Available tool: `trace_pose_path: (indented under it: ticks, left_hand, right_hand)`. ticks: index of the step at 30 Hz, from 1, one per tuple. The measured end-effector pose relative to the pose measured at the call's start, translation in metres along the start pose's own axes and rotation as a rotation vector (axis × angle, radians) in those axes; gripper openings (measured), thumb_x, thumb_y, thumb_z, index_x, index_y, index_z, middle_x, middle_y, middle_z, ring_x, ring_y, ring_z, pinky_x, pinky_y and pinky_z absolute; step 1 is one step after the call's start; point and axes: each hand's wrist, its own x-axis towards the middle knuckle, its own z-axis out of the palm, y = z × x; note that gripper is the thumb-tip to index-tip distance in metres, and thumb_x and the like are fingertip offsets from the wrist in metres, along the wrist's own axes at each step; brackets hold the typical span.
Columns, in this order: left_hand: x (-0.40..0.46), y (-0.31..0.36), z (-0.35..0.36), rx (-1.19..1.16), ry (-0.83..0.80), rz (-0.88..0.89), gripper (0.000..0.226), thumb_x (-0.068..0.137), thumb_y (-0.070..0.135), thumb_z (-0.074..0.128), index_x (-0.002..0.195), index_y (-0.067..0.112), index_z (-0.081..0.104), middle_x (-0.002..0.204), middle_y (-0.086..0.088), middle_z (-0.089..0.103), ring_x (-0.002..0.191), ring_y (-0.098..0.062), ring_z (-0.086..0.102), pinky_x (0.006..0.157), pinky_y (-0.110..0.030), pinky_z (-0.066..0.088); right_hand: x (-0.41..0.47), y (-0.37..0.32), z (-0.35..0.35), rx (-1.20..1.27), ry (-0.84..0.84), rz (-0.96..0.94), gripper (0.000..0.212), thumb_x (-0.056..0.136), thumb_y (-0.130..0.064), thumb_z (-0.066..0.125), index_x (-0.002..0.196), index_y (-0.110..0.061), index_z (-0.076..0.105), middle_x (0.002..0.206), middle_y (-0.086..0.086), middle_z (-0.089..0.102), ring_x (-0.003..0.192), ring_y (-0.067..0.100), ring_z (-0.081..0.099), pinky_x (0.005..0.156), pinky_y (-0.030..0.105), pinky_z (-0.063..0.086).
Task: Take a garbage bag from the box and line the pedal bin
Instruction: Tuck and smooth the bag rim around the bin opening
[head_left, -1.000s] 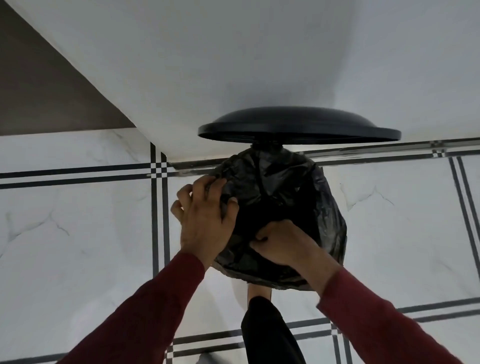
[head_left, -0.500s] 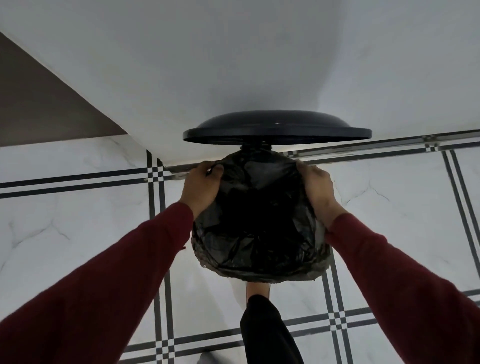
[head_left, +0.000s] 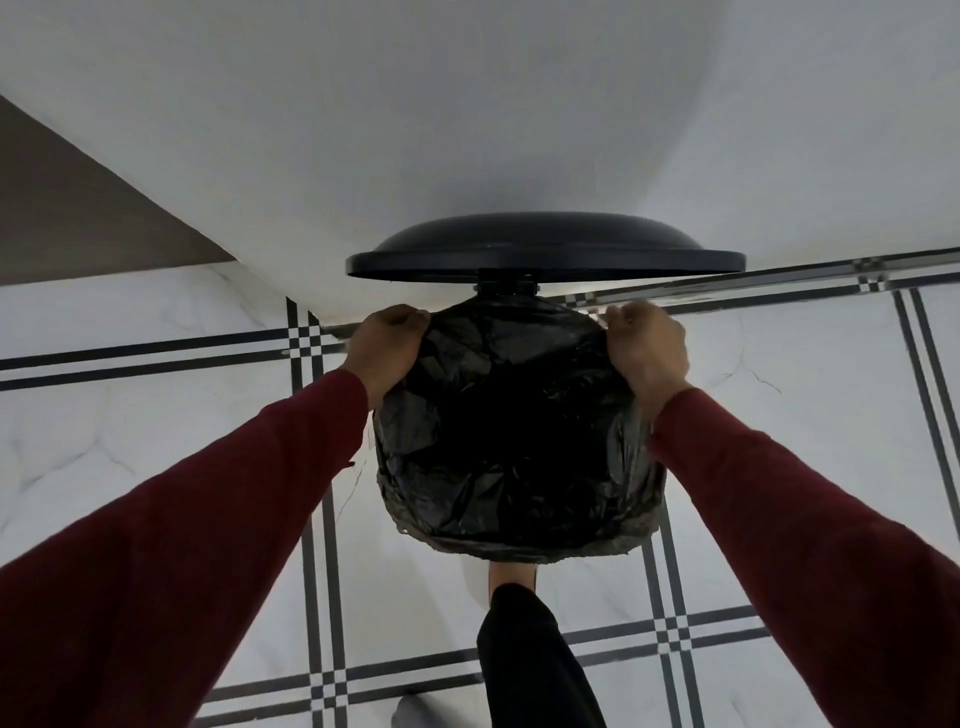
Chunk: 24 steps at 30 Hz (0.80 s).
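While I look down between my two red sleeves, one pedal bin (head_left: 524, 553) stands on the tiled floor (head_left: 130, 426) against the white wall (head_left: 467, 130), with one black garbage bag (head_left: 514, 431) spread over its mouth and folded down round the rim. Its one round lid (head_left: 545, 249) is tipped up behind the opening. My left hand (head_left: 387, 345) is at the far left of the rim, fingers curled over and gripping the bag's edge. My right hand (head_left: 647, 348) does the same at the far right, so my two hands are well apart with the bag between them. One bare foot (head_left: 511, 574), below a black trouser leg (head_left: 535, 660), is at the bin's near base.
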Motion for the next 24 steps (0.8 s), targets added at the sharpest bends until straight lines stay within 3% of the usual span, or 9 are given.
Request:
trace_pose_path:
  ticks: [3, 6, 8, 12, 14, 17, 20, 22, 24]
  left_hand:
    - [0.001, 0.004, 0.004, 0.089, 0.101, 0.019, 0.033, 0.093, 0.043, 0.055, 0.102, 0.021, 0.078, 0.121, -0.014, 0.067, 0.125, -0.035, 0.054, 0.107, -0.045, 0.046]
    - [-0.001, 0.008, 0.01, 0.122, 0.12, 0.111, 0.033, 0.094, 0.047, 0.057, 0.112, 0.026, 0.073, 0.092, 0.0, 0.073, 0.09, -0.013, 0.066, 0.077, -0.024, 0.049]
    - [0.0, 0.008, 0.015, 0.189, 0.054, 0.138, 0.032, 0.098, 0.047, 0.053, 0.115, 0.025, 0.069, 0.095, 0.001, 0.072, 0.088, -0.014, 0.064, 0.075, -0.025, 0.043]
    - [0.009, 0.01, 0.019, 0.332, -0.008, 0.123, 0.049, 0.105, 0.05, 0.041, 0.101, 0.007, 0.065, 0.099, -0.011, 0.065, 0.103, -0.032, 0.06, 0.081, -0.032, 0.036]
    - [0.014, 0.01, 0.019, 0.336, -0.001, 0.105, 0.053, 0.104, 0.054, 0.039, 0.095, 0.008, 0.064, 0.096, -0.011, 0.063, 0.105, -0.035, 0.06, 0.082, -0.035, 0.039]
    - [0.014, 0.008, 0.019, 0.371, 0.009, 0.083, 0.061, 0.103, 0.059, 0.037, 0.106, 0.007, 0.068, 0.103, -0.014, 0.059, 0.116, -0.041, 0.054, 0.097, -0.044, 0.043]
    - [0.016, 0.006, 0.02, 0.336, 0.013, 0.073, 0.07, 0.102, 0.063, 0.037, 0.096, -0.001, 0.066, 0.085, -0.01, 0.061, 0.096, -0.035, 0.059, 0.078, -0.037, 0.038]
    - [0.015, 0.005, 0.02, 0.322, 0.016, 0.073, 0.069, 0.101, 0.066, 0.038, 0.087, 0.002, 0.06, 0.076, -0.006, 0.058, 0.086, -0.031, 0.057, 0.071, -0.037, 0.034]
    - [0.015, 0.004, 0.018, 0.317, 0.009, 0.063, 0.069, 0.1, 0.069, 0.037, 0.077, 0.006, 0.055, 0.073, -0.008, 0.057, 0.082, -0.031, 0.058, 0.069, -0.037, 0.035]
  right_hand:
    - [-0.02, -0.004, 0.0, 0.063, 0.275, -0.184, 0.032, 0.086, -0.019, 0.046, 0.109, -0.023, 0.069, 0.108, 0.008, 0.073, 0.105, 0.038, 0.064, 0.086, 0.042, 0.05]
    - [-0.031, -0.008, 0.011, 0.206, 0.18, -0.408, 0.025, 0.09, -0.024, 0.051, 0.097, -0.022, 0.075, 0.097, 0.007, 0.071, 0.096, 0.033, 0.065, 0.076, 0.03, 0.046]
    - [-0.026, -0.01, 0.019, 0.093, 0.103, -0.489, 0.028, 0.097, -0.034, 0.054, 0.099, -0.018, 0.077, 0.1, 0.011, 0.071, 0.099, 0.034, 0.065, 0.081, 0.03, 0.046]
    - [0.003, -0.022, 0.025, 0.073, -0.184, -0.196, 0.05, 0.098, -0.056, 0.051, 0.092, -0.013, 0.075, 0.107, 0.015, 0.073, 0.107, 0.035, 0.065, 0.084, 0.032, 0.043]
    - [0.017, -0.028, 0.024, 0.22, -0.306, -0.025, 0.054, 0.086, -0.062, 0.062, 0.091, -0.01, 0.077, 0.103, 0.013, 0.076, 0.105, 0.035, 0.069, 0.09, 0.035, 0.052]
    - [0.023, -0.029, 0.022, 0.395, -0.451, 0.091, 0.055, 0.072, -0.058, 0.073, 0.097, -0.009, 0.079, 0.101, 0.016, 0.079, 0.097, 0.037, 0.075, 0.09, 0.046, 0.06]
    - [0.027, -0.026, 0.029, 0.332, -0.345, 0.099, 0.05, 0.077, -0.059, 0.066, 0.087, -0.011, 0.075, 0.095, 0.01, 0.078, 0.087, 0.028, 0.073, 0.081, 0.037, 0.058]
    - [0.027, -0.026, 0.033, 0.221, -0.202, 0.054, 0.056, 0.082, -0.061, 0.053, 0.089, -0.009, 0.074, 0.096, 0.008, 0.072, 0.093, 0.028, 0.066, 0.079, 0.032, 0.047]
    - [0.026, -0.027, 0.037, 0.156, -0.17, 0.013, 0.064, 0.087, -0.061, 0.043, 0.098, -0.006, 0.074, 0.104, 0.013, 0.071, 0.103, 0.033, 0.063, 0.081, 0.033, 0.039]
